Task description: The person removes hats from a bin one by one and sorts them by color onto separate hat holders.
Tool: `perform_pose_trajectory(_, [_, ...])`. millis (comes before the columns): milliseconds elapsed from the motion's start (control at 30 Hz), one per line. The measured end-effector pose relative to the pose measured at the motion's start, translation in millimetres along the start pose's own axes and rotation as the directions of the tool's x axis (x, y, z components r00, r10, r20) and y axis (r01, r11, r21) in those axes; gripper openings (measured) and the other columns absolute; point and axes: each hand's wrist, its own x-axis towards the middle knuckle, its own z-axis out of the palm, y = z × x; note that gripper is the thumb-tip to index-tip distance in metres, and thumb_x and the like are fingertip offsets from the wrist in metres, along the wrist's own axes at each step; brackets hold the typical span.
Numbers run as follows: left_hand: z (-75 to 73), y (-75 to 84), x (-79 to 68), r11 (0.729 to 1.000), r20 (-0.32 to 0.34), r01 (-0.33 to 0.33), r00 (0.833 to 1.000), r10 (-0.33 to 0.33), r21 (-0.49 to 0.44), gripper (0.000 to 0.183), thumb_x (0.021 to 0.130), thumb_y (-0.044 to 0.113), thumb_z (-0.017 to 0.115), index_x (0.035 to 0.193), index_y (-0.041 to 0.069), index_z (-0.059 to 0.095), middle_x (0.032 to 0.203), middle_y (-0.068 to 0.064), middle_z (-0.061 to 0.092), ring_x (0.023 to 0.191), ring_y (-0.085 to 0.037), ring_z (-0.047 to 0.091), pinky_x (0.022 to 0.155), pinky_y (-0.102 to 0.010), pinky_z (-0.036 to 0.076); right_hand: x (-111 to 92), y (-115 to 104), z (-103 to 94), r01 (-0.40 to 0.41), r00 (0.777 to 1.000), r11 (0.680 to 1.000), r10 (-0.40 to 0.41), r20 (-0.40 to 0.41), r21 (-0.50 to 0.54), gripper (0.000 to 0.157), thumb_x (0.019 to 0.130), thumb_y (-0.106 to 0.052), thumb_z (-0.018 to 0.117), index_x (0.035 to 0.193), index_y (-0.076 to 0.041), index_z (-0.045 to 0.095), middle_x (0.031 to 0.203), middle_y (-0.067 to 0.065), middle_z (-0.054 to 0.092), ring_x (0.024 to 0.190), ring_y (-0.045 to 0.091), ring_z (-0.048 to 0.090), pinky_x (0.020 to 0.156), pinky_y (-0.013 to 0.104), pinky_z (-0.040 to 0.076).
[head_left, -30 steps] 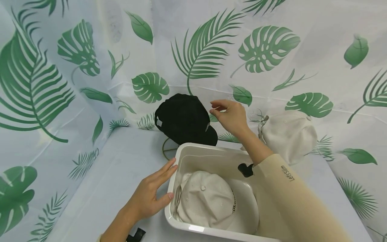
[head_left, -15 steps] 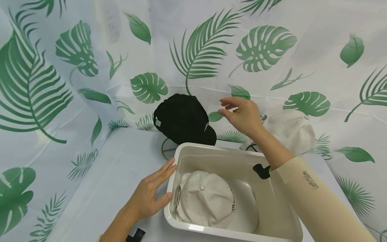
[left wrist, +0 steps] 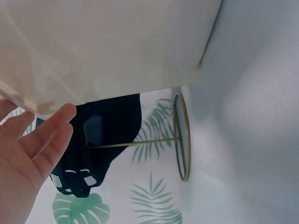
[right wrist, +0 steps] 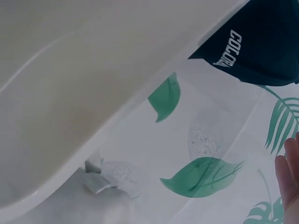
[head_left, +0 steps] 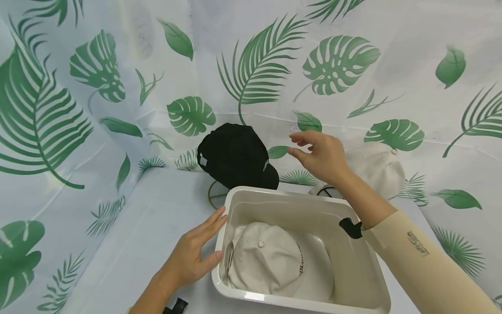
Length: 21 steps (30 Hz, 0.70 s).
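Note:
My left hand [head_left: 192, 255] rests with fairly straight fingers against the left rim of a cream plastic bin [head_left: 282, 207]. A beige baseball cap [head_left: 266, 261] lies crown up in the bin's left part. Behind the bin, a black baseball cap [head_left: 233, 155] sits on a gold wire stand [left wrist: 187, 140]; white lettering shows on its front in the right wrist view. My right hand [head_left: 323, 157] hovers above the bin's back edge, fingers loosely bent and holding nothing. It is apart from the black cap and partly covers a second beige cap [head_left: 378, 170] at the back right.
Part of a dark wire stand [head_left: 325, 190] shows below the second beige cap. The white table [head_left: 164, 209] meets a leaf-printed backdrop [head_left: 251, 65] behind and at the sides. A black mount [head_left: 351, 227] is on my right wrist, over the bin's right side.
My right hand has moved right, away from the black cap and towards the beige cap at the back. The left hand, bin and caps stay in place; the view shifts slightly.

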Motion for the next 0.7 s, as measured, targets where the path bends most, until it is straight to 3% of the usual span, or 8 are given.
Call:
perform_pose_trajectory(400, [1.0, 0.2, 0.0, 1.0, -0.003, -0.004, 1.0, 0.004, -0.004, 0.064, 0.086, 0.028, 0.053, 0.145, 0.01, 0.038, 0.151, -0.012, 0.031, 0.133, -0.024, 0.039, 0.101, -0.04, 0.042, -25, -3, -5.8, 0.15, 0.987, 0.987, -0.145, 0.071, -0.065, 0.035, 0.076, -0.021, 0.078, 0.108, -0.011, 0.071, 0.097, 0.0, 0.071, 0.075, 0.015, 0.065, 0.056, 0.033, 0.048])
perform_pose_trajectory(533, [1.1, 0.0, -0.3, 1.0, -0.001, -0.003, 1.0, 0.003, -0.004, 0.064, 0.086, 0.029, 0.052, 0.145, 0.009, 0.038, 0.152, -0.011, 0.03, 0.133, -0.024, 0.039, 0.1, -0.042, 0.043, -32, -4, -6.6, 0.186, 0.979, 0.98, -0.179, 0.098, -0.071, 0.038, 0.075, -0.024, 0.078, 0.11, -0.012, 0.07, 0.096, -0.002, 0.071, 0.076, 0.014, 0.064, 0.061, 0.035, 0.049])
perform_pose_trajectory(700, [0.6, -0.1, -0.5, 1.0, -0.005, -0.007, 1.0, 0.007, -0.001, 0.064, 0.086, 0.028, 0.053, 0.145, 0.009, 0.037, 0.152, -0.011, 0.03, 0.133, -0.025, 0.039, 0.101, -0.039, 0.042, -40, -8, -8.9, 0.207, 0.97, 0.975, -0.194, 0.145, -0.083, 0.042, 0.075, -0.028, 0.078, 0.113, -0.014, 0.069, 0.104, -0.002, 0.07, 0.089, 0.017, 0.066, 0.068, 0.038, 0.052])
